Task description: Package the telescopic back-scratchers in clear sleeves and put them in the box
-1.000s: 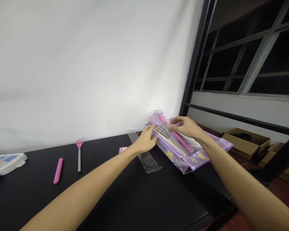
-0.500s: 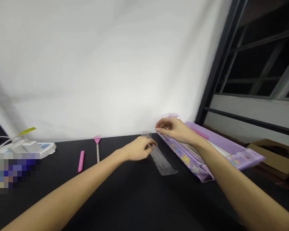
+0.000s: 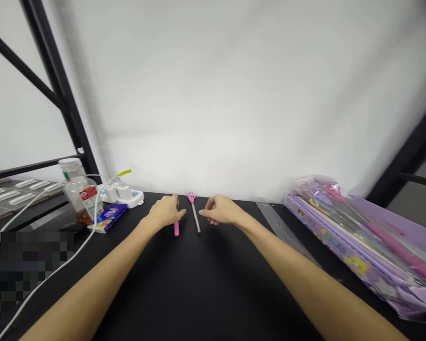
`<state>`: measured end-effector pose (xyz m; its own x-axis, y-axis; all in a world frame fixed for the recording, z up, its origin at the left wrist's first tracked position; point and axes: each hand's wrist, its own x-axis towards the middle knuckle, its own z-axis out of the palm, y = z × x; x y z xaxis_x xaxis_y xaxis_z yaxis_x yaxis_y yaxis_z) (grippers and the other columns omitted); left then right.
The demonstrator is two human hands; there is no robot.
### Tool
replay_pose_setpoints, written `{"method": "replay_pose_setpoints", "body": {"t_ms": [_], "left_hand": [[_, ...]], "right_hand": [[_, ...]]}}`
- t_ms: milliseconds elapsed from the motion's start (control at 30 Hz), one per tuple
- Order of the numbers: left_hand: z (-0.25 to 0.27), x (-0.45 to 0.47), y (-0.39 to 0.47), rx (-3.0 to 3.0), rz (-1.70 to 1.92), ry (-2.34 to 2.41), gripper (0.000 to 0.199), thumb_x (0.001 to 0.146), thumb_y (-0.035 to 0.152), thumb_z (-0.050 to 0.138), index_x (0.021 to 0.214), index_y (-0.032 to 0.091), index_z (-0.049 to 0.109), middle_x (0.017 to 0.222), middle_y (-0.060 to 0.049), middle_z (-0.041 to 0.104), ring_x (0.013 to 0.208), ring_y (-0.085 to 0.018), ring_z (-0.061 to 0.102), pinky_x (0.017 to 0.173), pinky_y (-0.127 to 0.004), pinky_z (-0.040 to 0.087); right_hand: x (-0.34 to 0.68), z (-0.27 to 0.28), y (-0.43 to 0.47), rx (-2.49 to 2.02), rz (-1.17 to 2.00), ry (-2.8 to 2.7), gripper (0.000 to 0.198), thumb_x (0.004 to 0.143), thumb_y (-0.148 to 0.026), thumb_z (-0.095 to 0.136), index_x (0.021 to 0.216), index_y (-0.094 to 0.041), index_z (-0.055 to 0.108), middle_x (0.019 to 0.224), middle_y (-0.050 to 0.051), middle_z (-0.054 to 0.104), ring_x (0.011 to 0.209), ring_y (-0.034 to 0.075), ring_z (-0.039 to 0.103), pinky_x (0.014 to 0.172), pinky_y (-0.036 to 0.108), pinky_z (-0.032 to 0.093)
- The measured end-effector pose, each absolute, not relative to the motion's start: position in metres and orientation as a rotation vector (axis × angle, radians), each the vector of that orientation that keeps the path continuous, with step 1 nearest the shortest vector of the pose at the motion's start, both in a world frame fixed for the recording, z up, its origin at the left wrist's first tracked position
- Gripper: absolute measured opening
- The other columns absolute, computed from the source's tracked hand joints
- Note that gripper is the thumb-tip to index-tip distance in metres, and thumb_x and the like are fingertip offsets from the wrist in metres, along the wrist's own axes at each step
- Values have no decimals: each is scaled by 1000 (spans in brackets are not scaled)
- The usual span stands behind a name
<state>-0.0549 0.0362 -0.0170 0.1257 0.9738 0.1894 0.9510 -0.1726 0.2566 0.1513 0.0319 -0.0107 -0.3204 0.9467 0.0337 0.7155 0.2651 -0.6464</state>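
My left hand (image 3: 164,213) curls over the top of the pink stick (image 3: 176,228) lying on the black table (image 3: 206,284). My right hand (image 3: 220,210) is loosely bent, holding nothing, just beside the little pink-headed back scratcher (image 3: 194,213) so I can reach it.

Matt black table top (image 3: 206,284); back scratcher (image 3: 194,213) with pink plastic head and smooth metal shaft; glossy pink plastic sleeve (image 3: 176,229).
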Motion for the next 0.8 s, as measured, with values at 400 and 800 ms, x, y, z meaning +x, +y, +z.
{"method": "replay_pose_setpoints", "body": {"t_ms": [400,800], "left_hand": [[-17,-40,23,2499,408,1453,19,90,24,51,100,19,66,98,-9,63,87,-22,64,79,-31,49],[-18,-5,-7,2709,648,980,23,100,31,40,109,23,59,100,-4,63,88,-18,61,77,-28,47]], "right_hand": [[164,10,15,-1715,1144,-2071,10,60,-12,63,59,-20,57,45,-2,57,42,11,53,42,22,43],[253,1,-37,-1072,1257,-1468,29,77,-38,77,88,-18,59,72,5,70,68,19,70,58,25,53]]}}
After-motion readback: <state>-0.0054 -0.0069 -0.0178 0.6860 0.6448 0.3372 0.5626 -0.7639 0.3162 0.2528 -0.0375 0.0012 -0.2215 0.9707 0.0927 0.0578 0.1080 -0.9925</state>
